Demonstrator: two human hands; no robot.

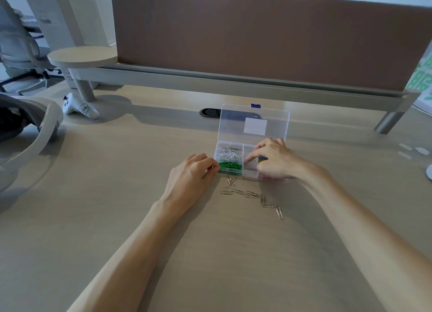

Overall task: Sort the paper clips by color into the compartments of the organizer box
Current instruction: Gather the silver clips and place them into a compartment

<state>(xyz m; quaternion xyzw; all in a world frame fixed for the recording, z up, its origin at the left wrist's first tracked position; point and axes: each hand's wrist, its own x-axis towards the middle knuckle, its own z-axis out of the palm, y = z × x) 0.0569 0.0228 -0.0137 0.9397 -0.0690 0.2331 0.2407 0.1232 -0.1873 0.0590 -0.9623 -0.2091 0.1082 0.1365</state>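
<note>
1. Nearest on the desk (pixel 117 195), a string of loose metallic paper clips (pixel 252 195) lies just in front of the organizer box (pixel 245 174), apart from it. These are unsorted, so I judge the task to be well along but not finished.
2. The left hand (pixel 189 176) rests on the desk at the box's near-left corner. Its fingers are curled and the tips are bunched together against that corner, right by the green clips. Whether they pinch a clip, hold the rim, or only steady the box, I cannot tell.
3. The near-left compartment holds a pile of green clips (pixel 230 165), which looks done. The middle compartments beside it appear bare.
4. The right hand (pixel 275 160) lies over the right part of the box and hides the compartments there. Its index finger (pixel 253 154) stretches down into a middle compartment, the tip at or near the floor, while the other fingers are curled under. A small blue-and-yellow bit (pixel 263 159) shows beneath the hand; whether it is held or lying in the box is unclear.
5. The far-left compartment holds a heap of silvery clips (pixel 228 151), also sorted.
6. Beyond, the clear lid (pixel 233 124) stands open.
</note>
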